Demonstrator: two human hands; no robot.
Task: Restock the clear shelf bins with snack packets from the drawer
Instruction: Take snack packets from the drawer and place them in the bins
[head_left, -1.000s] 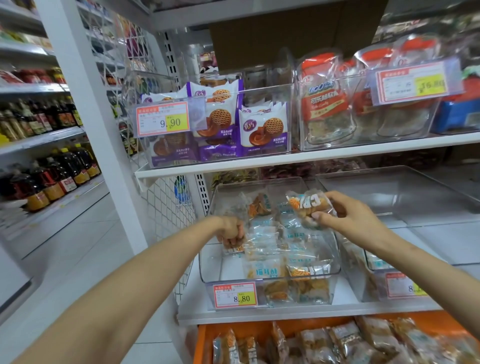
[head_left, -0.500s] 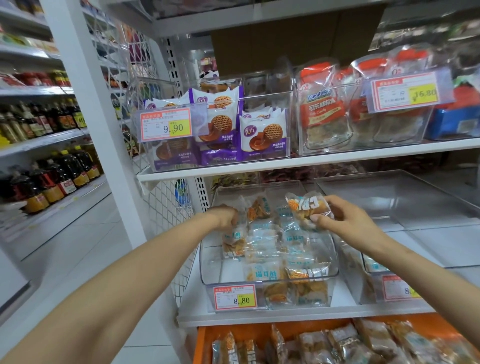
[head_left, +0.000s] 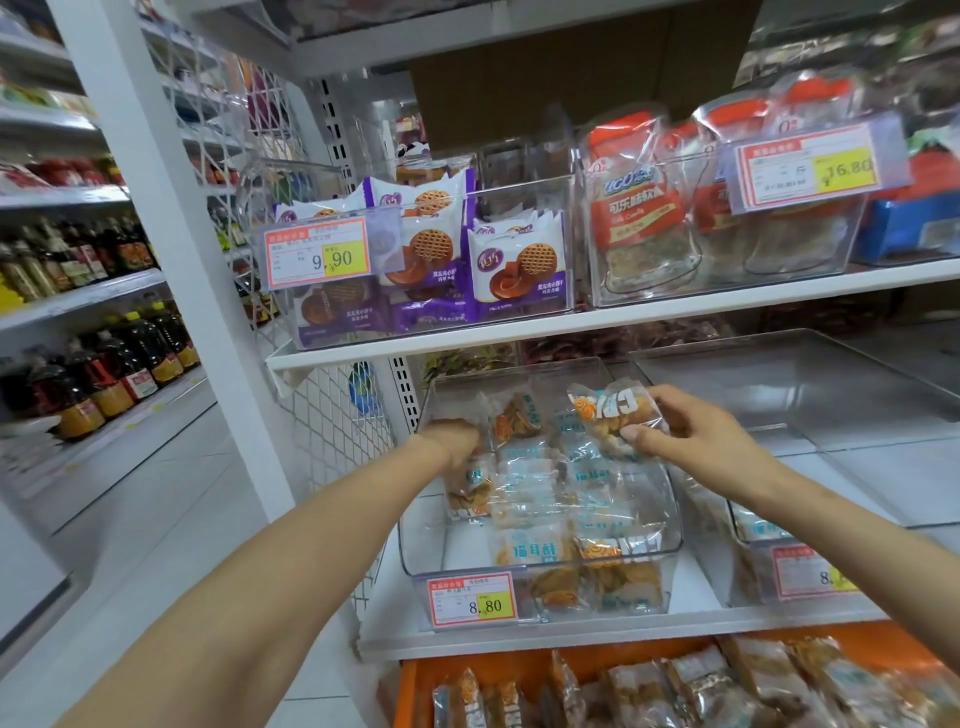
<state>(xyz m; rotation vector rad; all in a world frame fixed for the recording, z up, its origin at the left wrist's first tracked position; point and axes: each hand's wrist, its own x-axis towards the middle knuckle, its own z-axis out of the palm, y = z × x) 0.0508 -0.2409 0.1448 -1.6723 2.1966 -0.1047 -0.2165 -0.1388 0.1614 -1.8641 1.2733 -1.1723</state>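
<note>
Restock: both hands at bin (head_left: 423, 551).
Right hand (head_left: 691, 436) pinches packet (head_left: 608, 415) by its edge above bin. Left hand (head_left: 449, 441), fingers curled, grips second packet (head_left: 470, 491) inside bin's left side. Judged light, slippery film, brittle contents: hold by seams, no squeezing.

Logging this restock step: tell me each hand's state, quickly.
Left hand: curled down into the clear bin over a packet; grip cannot be told.
Right hand: closed, pinching an orange-printed snack packet above that bin.
</note>
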